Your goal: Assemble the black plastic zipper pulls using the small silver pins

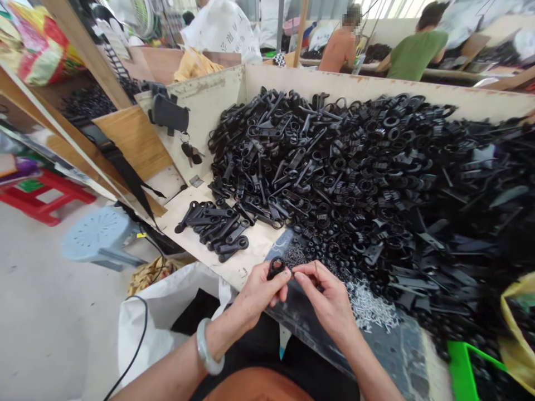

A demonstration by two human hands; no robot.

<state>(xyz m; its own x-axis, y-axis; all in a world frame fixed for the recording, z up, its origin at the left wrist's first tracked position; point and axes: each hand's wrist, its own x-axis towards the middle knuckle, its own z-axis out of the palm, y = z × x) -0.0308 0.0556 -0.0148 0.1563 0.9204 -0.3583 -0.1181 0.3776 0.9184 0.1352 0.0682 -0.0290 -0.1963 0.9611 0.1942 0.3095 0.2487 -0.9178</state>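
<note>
I see my left hand (261, 288) gripping a black ring (276, 268) over the table (263, 240) edge, long axis unclear; my right hand (325, 296), fingertips pinched on something I can't identify, sits just right of it

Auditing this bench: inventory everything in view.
Heap: uncountable parts, black, bin
Lever pieces: over ten, black, left of heap
Screws: uncountable, silver, heap's near edge
Ringed part: one, black, lower centre
Keys: one bunch, dark, bin's left wall
Stools: two, red and blue, left
Open sack: one, white, lower left
Box: one, green, lower right
Bags: several, mixed colours, top
People: at least two, one in green, top right
Bracelet: one, pale green, left wrist
Left hand: one, holding ringed part
Right hand: one, fingers pinched, contents unclear
</note>
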